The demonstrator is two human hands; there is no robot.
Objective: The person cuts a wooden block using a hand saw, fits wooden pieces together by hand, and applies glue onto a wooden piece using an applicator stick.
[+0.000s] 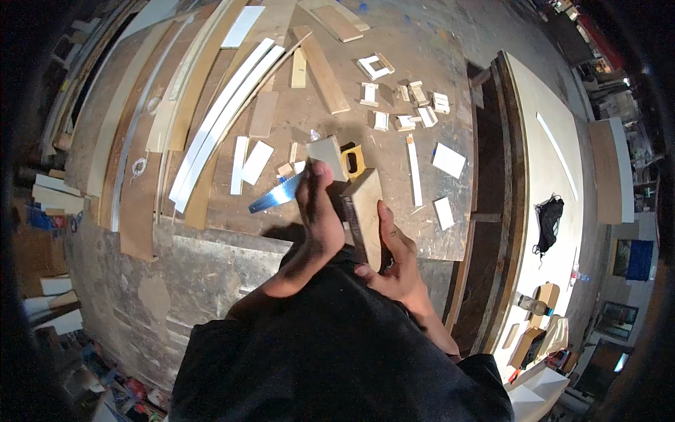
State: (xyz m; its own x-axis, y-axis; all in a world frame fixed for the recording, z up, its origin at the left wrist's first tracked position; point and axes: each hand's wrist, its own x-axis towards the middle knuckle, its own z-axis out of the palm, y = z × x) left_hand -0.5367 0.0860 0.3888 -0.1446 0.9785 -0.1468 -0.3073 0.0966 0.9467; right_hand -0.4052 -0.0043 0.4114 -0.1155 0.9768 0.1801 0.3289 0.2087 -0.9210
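Observation:
My left hand (323, 221) is closed on a short pale wood piece (328, 156), its thumb against the face. My right hand (399, 264) grips a thicker wood block (365, 218) at its lower end and right side. The two pieces stand side by side in front of my body; whether they are joined I cannot tell. Just behind them lies a handsaw on the table, its yellow handle (359, 160) partly covered by the wood and its toothed blade (276, 197) pointing left. Some fingers of both hands are hidden.
Long white and brown strips (228, 116) lie across the left of the worktable (281, 235). Several small wooden assemblies (416, 93) sit at the back right, near white offcuts (448, 160). A second bench (555, 151) at right carries a black corded item (548, 221).

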